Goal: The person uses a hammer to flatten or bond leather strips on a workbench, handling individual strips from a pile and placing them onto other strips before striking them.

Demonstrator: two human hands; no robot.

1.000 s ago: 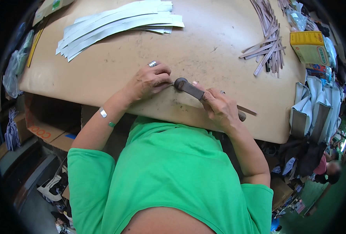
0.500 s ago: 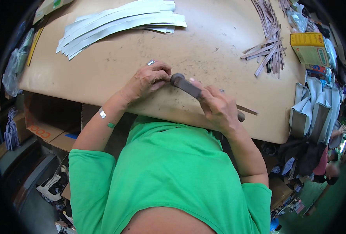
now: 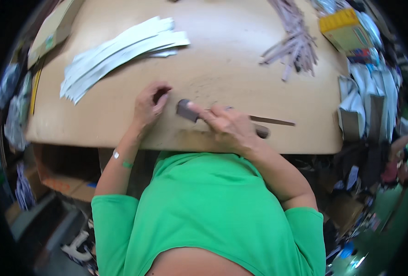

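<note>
My right hand (image 3: 234, 126) is closed around a hammer (image 3: 185, 110). Its dark metal head sticks out to the left, and the end of its handle shows at the right of my hand. A narrow brown strip (image 3: 275, 121) reaches out to the right from beside my knuckles; whether my fingers also touch it is hidden. My left hand (image 3: 149, 106) hovers left of the hammer head, fingers curved and thumb apart, with nothing visible in it. It is somewhat blurred. Both hands are over the near part of the tan table (image 3: 121, 124).
Pale strips (image 3: 121, 50) lie fanned out at the far left, and thin brown strips (image 3: 296, 48) in a pile at the far right. A yellow box (image 3: 344, 30) and folded grey-white pieces (image 3: 367, 101) stand along the right edge. Below the table's left side is an open cardboard box (image 3: 70, 177).
My left hand has drawn away to the left from the hammer head, its fingers loosening. My right hand has shifted left and lower with the hammer. The whole view has also shifted.
</note>
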